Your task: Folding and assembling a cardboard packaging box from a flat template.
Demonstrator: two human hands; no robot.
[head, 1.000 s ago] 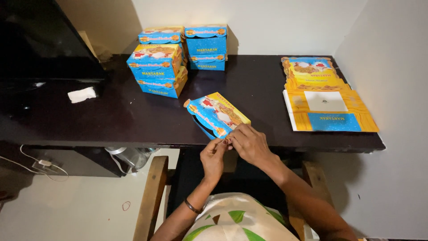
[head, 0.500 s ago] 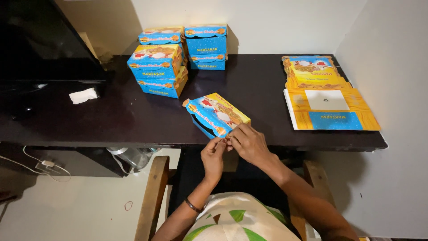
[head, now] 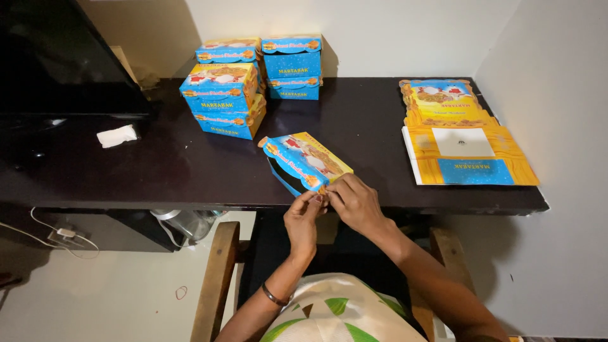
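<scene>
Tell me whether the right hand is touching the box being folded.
Touching. The head view shows the right hand with its fingertips pinching the near corner of the blue and yellow box, right beside the left hand.

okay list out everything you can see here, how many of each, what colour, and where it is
Half-folded carton: one, blue and yellow, front edge of table, in both hands.
Finished boxes: four, blue and yellow, two stacks of two, back of table.
Flat cartons: a stack, yellow and blue, count unclear, right end.
Crumpled tissue: one, white, left.
Table: one, dark.
Screen: one, black, far left.
Wooden chair: one, brown, under the person.
Left hand: pinching the carton's near corner.
Right hand: on the same corner.
</scene>
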